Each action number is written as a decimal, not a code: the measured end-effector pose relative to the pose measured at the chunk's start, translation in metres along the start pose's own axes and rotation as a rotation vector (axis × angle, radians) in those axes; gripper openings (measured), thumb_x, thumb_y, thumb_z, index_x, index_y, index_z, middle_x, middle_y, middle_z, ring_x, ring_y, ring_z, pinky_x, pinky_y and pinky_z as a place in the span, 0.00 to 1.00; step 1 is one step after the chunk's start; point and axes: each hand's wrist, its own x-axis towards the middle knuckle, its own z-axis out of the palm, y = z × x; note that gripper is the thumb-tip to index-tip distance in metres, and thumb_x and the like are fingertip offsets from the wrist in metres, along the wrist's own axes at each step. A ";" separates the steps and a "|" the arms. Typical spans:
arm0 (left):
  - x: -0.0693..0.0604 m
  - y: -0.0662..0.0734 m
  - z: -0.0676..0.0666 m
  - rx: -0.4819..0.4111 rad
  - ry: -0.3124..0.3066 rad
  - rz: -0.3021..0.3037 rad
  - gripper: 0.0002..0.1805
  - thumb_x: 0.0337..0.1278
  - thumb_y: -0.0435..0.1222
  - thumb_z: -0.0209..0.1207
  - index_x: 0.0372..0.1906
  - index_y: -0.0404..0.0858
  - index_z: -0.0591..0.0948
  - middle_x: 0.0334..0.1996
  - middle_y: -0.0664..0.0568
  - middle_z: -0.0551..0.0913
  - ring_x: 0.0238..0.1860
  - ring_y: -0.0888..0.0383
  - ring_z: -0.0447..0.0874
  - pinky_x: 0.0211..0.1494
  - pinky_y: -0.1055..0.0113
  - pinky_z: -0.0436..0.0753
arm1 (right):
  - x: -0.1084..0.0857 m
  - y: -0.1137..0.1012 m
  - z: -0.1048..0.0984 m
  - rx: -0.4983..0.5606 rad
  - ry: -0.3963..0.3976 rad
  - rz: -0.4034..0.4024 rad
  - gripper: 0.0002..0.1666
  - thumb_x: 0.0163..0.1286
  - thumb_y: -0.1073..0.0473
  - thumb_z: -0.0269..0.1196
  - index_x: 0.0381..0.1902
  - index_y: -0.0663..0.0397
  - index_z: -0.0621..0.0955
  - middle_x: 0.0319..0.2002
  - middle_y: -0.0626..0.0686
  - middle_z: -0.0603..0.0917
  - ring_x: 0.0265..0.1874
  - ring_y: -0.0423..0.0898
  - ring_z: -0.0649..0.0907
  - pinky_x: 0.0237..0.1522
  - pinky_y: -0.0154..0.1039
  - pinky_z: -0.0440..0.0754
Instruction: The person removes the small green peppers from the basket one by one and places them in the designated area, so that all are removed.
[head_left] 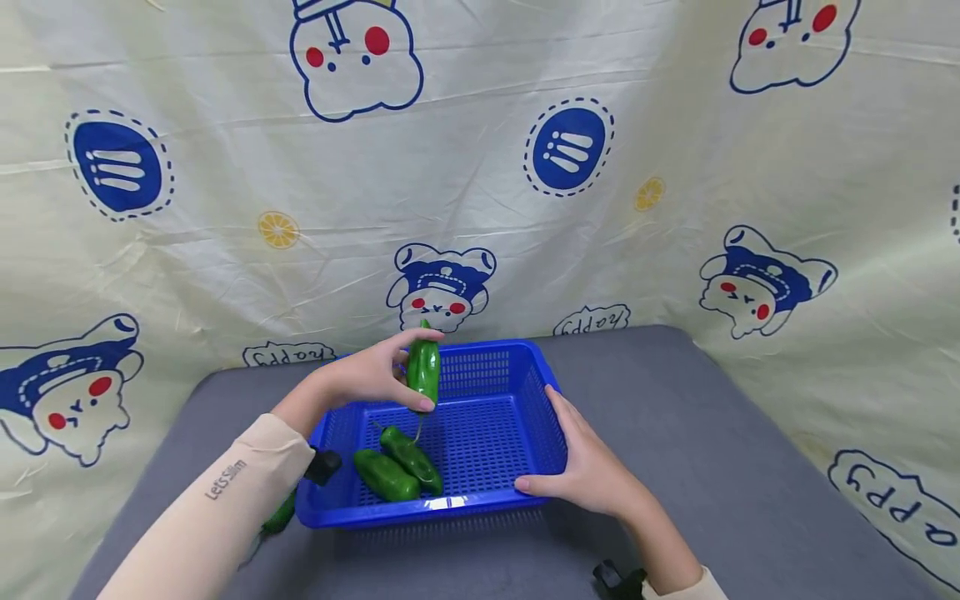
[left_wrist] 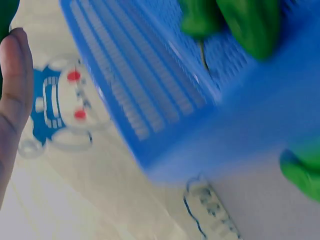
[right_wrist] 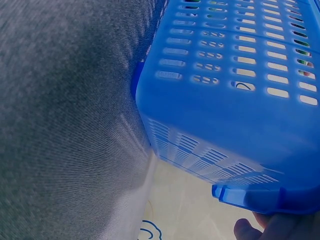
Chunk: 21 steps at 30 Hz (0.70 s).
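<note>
Over the left part of the basket (head_left: 487,498), a green pepper (head_left: 424,367) stands nearly upright in the left hand (head_left: 371,372), its fingers and thumb curled round it. Inside the basket, toward the near left corner, two more peppers (head_left: 386,477) lie side by side. At the basket's near right corner, the right hand (head_left: 588,467) grasps the rim, thumb on the front edge, fingers along the right side.

By the look of it, the work is only partway along: two peppers are in, one is in hand and not yet set down, and left of the basket a green thing (head_left: 280,517), probably another pepper, lies half behind the sleeve (head_left: 217,508).

That sleeve reads "Let's Slim". Under the basket is a grey table (head_left: 645,408); behind it, the cloth (head_left: 480,183) repeats "happy" inside cloud outlines. No brand or label is legible on basket or peppers.
</note>
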 end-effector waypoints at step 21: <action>-0.144 -0.096 -0.093 0.008 0.136 -0.215 0.59 0.51 0.35 0.72 0.79 0.46 0.44 0.56 0.31 0.75 0.47 0.48 0.84 0.51 0.54 0.82 | 0.002 0.002 0.001 0.017 0.010 -0.011 0.77 0.46 0.30 0.75 0.81 0.43 0.42 0.80 0.58 0.47 0.77 0.65 0.54 0.65 0.74 0.62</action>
